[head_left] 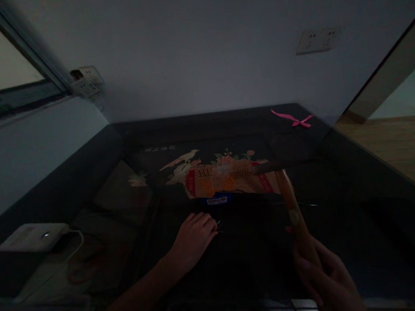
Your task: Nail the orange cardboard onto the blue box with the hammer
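Note:
My right hand (328, 273) is wrapped round the wooden handle of a hammer (293, 206), whose dark head points left over a flattened cardboard piece (243, 174). In front of the cardboard, my left hand (195, 233) rests low over the dark table with its fingers closed. Thin shiny pins (219, 226), which look like nails, stick out from its fingertips. A small blue item with a white label (218, 199) lies partly under the near edge of the cardboard.
On the dark table (198, 127) are a white power bank (34, 237) with a cable at the left and a pink ribbon (296, 120) at the back right. Wall sockets (317, 40) are on the wall behind.

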A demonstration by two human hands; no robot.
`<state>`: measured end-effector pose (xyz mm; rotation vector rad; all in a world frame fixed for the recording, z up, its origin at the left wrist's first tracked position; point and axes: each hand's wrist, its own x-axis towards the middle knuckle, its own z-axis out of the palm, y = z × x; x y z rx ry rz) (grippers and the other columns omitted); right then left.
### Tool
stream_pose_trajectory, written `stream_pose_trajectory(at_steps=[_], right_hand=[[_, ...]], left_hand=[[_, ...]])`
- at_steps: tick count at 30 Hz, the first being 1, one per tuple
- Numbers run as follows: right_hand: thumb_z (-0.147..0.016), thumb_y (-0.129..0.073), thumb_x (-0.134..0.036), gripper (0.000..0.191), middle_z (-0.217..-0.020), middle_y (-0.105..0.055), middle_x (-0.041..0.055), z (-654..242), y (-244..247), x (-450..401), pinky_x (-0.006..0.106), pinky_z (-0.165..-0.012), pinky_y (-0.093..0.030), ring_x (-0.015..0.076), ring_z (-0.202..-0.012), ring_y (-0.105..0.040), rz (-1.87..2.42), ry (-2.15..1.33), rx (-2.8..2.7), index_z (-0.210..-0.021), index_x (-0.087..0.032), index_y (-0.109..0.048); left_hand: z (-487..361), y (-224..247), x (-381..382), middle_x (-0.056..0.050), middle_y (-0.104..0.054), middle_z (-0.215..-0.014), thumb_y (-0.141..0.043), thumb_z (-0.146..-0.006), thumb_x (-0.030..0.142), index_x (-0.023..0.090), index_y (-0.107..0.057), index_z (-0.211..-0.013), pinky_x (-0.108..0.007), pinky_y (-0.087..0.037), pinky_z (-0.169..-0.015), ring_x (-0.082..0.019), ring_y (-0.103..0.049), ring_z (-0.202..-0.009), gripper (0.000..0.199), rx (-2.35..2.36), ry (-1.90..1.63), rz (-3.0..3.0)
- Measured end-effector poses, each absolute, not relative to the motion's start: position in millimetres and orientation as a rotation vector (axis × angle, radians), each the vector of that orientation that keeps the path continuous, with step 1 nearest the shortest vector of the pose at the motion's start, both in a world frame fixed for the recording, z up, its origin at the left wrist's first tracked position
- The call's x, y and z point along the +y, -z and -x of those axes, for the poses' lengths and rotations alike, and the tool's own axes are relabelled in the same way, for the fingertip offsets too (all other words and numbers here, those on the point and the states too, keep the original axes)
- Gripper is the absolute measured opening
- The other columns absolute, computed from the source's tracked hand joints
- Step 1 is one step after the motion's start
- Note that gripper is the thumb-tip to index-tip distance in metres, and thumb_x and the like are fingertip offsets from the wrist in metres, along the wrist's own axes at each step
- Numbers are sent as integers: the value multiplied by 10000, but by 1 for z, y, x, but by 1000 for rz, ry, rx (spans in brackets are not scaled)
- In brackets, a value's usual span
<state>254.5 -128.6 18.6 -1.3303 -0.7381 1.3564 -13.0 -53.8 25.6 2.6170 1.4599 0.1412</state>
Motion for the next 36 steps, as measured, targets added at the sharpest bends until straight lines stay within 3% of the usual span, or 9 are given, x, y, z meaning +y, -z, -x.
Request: stream_pose_trajectory(at_steps=[11,16,20,23,28,36], right_hand=[[-694,-757,-368,470,-592,-509,-61,-255,-16,-128,138,-316,-205,6,-315,-303,1351,-1338,-755,-1119,-234,-608],[-670,-781,-369,519,-572,-506,-61,-254,-19,-128,142,-321,-212,15,-338,-294,1352,-1325,-729,-1139,-222,-612],[-678,-778,-366,494,-550,-471,-70,-253,-22,-128,131,-335,-219,20,-356,-296,1333,-1341,-726,-1130,-246,-616],[-674,-773,-383,493,-551,-463,-65,-252,-25,-127,134,-318,-224,28,-358,-293,1332,-1330,-742,-1116,-227,-623],[-644,-790,-386,520,-569,-488,-60,-248,-26,-127,137,-305,-253,37,-359,-316,1322,-1315,-700,-1107,-213,-630],[-624,-807,-381,563,-606,-504,-55,-248,-27,-124,139,-306,-251,36,-361,-343,1333,-1304,-706,-1135,-226,-629]], left_hand=[[20,-38,-50,-22,-696,-916,-502,-911,215,205,-641,-986,-309,-428,-795,-158,-602,-865,159,1275,-594,-2608],[26,-74,-43,-15,-701,-822,-529,-898,237,200,-648,-881,-285,-467,-798,-138,-623,-802,126,1127,-1047,-2476],[24,-101,-19,-11,-685,-778,-577,-857,262,195,-634,-810,-257,-495,-724,-138,-632,-737,100,1331,-1343,-2286],[18,-105,12,-9,-684,-806,-607,-820,248,181,-627,-819,-251,-496,-764,-139,-636,-769,70,1439,-1491,-2143],[11,-84,55,-15,-665,-790,-617,-796,255,169,-605,-799,-254,-515,-743,-140,-643,-757,87,1313,-1471,-1973],[11,-62,60,-11,-655,-779,-625,-781,225,171,-599,-812,-262,-521,-706,-140,-640,-736,68,1244,-1411,-1987]])
